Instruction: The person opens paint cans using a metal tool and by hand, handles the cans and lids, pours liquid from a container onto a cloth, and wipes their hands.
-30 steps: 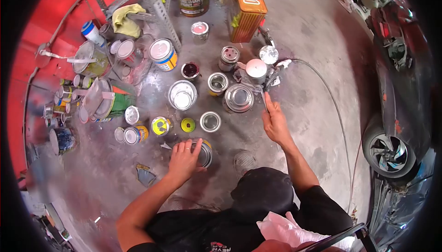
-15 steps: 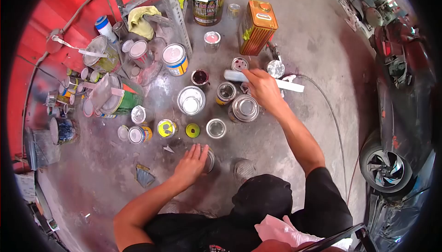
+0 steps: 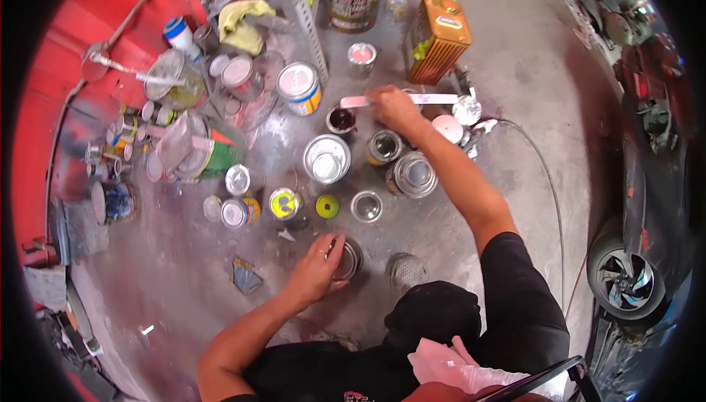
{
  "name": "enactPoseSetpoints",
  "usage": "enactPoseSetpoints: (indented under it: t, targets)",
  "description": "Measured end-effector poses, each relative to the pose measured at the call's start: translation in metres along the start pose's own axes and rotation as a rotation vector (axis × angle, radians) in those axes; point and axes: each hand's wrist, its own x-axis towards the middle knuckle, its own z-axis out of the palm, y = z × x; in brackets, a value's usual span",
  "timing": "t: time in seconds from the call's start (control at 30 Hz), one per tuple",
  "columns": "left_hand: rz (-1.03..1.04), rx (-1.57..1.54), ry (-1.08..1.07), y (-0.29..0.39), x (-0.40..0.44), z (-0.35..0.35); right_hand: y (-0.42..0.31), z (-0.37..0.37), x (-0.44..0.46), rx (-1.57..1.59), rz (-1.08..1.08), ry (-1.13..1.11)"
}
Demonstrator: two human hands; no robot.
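My right hand [image 3: 391,106] is closed around a pale flat stick [image 3: 437,98], whose pinkish end lies above a small can of dark red paint [image 3: 341,120]. With fingers bent, my left hand [image 3: 318,266] grips the left side of an open can [image 3: 349,258] near my knees. Beyond it stand a glass-like round tin [image 3: 366,206], a green-yellow lid or cup [image 3: 327,206] and a large can with a whitish inside [image 3: 326,159]. A can with a dark, shiny inside [image 3: 384,147] and a closed round tin [image 3: 415,174] are below my right forearm.
An orange metal canister [image 3: 440,38], a large black bucket [image 3: 353,9] and a perforated metal post [image 3: 305,23] stand at the back. Many paint cans crowd the left. A hose [image 3: 548,163] runs along the floor at the right, near a wheel [image 3: 624,282].
My right hand has lifted the stick from beside the white-topped can and moved it left, near the dark red paint. My left hand stays at the same can. The view has shifted.
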Motion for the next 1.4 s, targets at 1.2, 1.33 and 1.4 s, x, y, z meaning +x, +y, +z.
enactPoseSetpoints:
  t: [1.2, 1.33, 1.4]
  targets:
    - [-0.843, -1.36, -0.084, -0.165, -0.033, 0.041, -0.154, 0.013, -0.061, 0.004, -0.146, -0.103]
    - [-0.97, -0.553, 0.067, -0.142, -0.018, 0.039, -0.155, 0.016, -0.061, -0.01, -0.142, -0.104]
    - [-0.958, -0.21, 0.113, -0.126, -0.013, 0.028, -0.152, 0.012, -0.063, -0.012, -0.143, -0.087]
